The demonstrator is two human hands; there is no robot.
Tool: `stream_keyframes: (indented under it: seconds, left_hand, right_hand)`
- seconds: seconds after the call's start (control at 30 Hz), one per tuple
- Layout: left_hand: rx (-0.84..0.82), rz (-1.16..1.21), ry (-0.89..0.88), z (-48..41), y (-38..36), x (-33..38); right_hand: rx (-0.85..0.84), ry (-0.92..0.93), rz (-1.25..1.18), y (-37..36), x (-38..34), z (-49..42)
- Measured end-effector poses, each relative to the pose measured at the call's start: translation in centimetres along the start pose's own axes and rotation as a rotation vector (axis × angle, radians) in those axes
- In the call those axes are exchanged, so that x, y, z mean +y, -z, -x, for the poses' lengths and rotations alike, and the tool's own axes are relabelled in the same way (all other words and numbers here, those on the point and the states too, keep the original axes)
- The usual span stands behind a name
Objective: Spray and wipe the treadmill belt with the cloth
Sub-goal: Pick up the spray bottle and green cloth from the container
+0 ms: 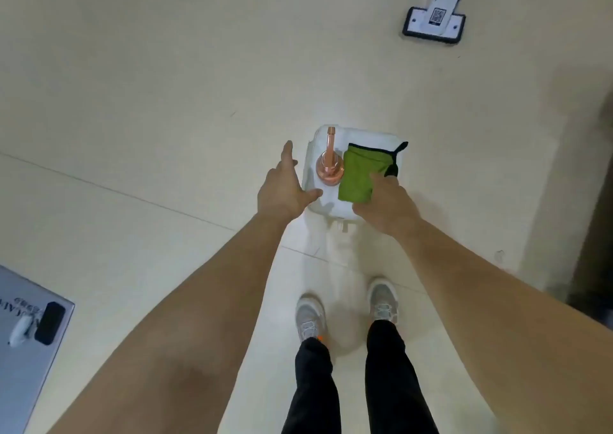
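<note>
Right hand (384, 208) grips the near corner of the folded green cloth with black trim (363, 176), thumb on top, fingertips hidden. Left hand (282, 191) hovers spread and slack just left of the small white plastic stand (323, 194). The cloth lies on the stand beside a rose-gold metal spray bottle (329, 166) (the two touch). The stand's legs are hidden under its top. Pale tiled floor (166, 101) spreads wide left of and beyond the stand, and a dark shape (597, 218) to its right is cut off.
</note>
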State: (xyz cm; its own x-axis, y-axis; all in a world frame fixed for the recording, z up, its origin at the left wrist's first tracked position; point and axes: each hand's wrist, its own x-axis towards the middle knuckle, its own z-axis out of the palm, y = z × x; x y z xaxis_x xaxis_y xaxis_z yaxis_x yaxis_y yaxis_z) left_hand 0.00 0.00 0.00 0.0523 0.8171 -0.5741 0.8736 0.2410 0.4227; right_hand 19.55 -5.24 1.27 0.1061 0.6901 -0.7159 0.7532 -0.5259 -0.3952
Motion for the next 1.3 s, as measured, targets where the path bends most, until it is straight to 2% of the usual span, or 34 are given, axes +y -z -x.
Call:
stream_keyframes:
  seconds: [0.23, 0.33, 0.43, 0.57, 0.7, 0.83, 0.93, 1.07, 1.13, 1.23, 1.3]
  left_hand:
    - [0.045, 0.097, -0.093, -7.8, -6.6, -2.1]
    - [0.111, 0.134, -0.149, -10.2, -8.7, -2.5]
    - [0.182, 0.226, -0.208, -11.9, -10.3, -2.4]
    - [0.174, 0.387, -0.225, -13.1, -11.7, -1.8]
    - [0.177, 0.421, -0.240, -13.7, -12.2, -0.7]
    - [0.203, 0.430, -0.272, -13.5, -11.9, -0.3]
    - [0.222, 0.478, -0.226, -13.2, -11.6, -0.1]
    - [0.206, 0.685, -0.125, -12.2, -10.1, 0.7]
    - [0.170, 0.767, -0.023, -11.1, -8.7, 1.4]
    - [0.100, 0.837, 0.110, -8.7, -5.7, 2.9]
    - [0.065, 0.895, 0.153, -6.8, -3.6, 4.8]
  right_hand:
    - [0.139, -0.066, 0.048, -5.3, 4.4, -9.1]
    - [0.191, -0.034, 0.183, -6.8, 6.6, -12.0]
    - [0.145, 0.026, 0.271, -8.5, 8.1, -14.3]
    - [0.046, 0.050, 0.381, -10.7, 9.2, -15.7]
    - [0.241, 0.126, 0.474, -11.3, 10.4, -15.9]
    - [0.326, 0.163, 0.465, -11.3, 9.9, -15.9]
    - [0.348, 0.064, 0.196, -9.9, 8.8, -15.4]
    - [0.250, -0.184, -0.684, -7.3, 7.9, -13.3]
    - [0.247, -0.295, -0.988, -6.6, 7.7, -11.3]
    - [0.256, -0.457, -1.265, -5.2, 7.5, -8.0]
    - [0.283, -0.470, -1.335, -3.5, 7.2, -5.7]
